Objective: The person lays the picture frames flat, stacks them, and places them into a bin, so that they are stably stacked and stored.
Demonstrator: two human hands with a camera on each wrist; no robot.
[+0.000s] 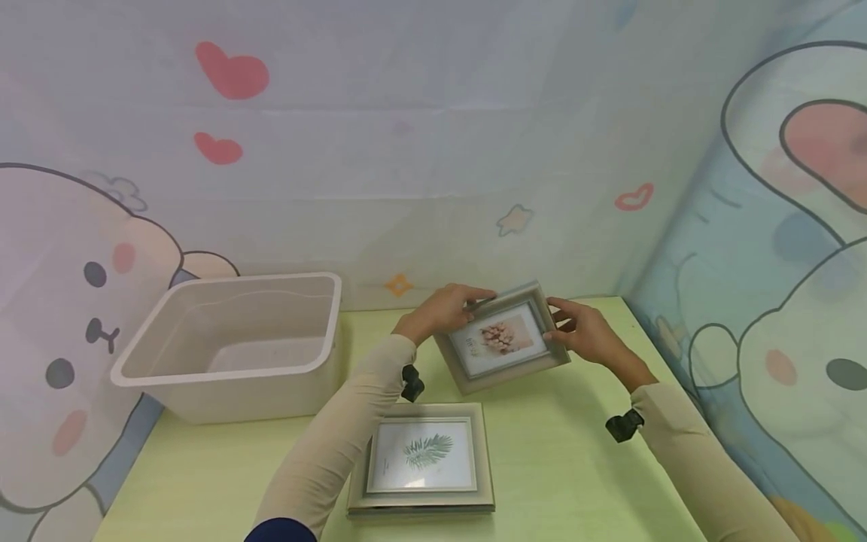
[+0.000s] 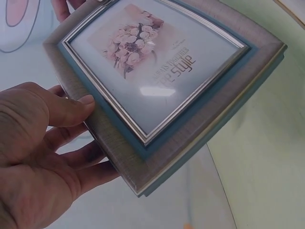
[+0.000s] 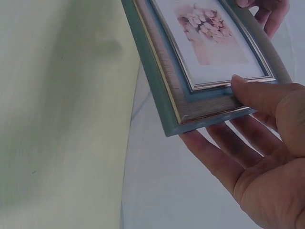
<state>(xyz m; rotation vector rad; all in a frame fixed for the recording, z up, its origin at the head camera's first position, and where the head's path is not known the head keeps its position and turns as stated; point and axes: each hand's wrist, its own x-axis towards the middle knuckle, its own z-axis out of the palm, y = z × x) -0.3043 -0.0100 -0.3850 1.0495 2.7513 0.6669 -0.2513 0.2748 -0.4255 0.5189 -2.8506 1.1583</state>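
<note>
Both hands hold a picture frame (image 1: 499,339) with a pink flower print, tilted above the table. My left hand (image 1: 448,307) grips its left side; in the left wrist view the thumb (image 2: 78,109) lies on the front border and the fingers go behind. On the opposite side my right hand (image 1: 588,330) pinches the frame, thumb on the front and fingers underneath, as the right wrist view shows. Nearer the front, a second picture frame (image 1: 423,461) with a green leaf print lies face up on the table, partly covered by the left sleeve.
A deep off-white plastic bin (image 1: 250,395) stands at the left of the light green table (image 1: 562,467). Behind the table hangs a cloth backdrop (image 1: 433,150) with hearts and cartoon animals, which continues along the right side.
</note>
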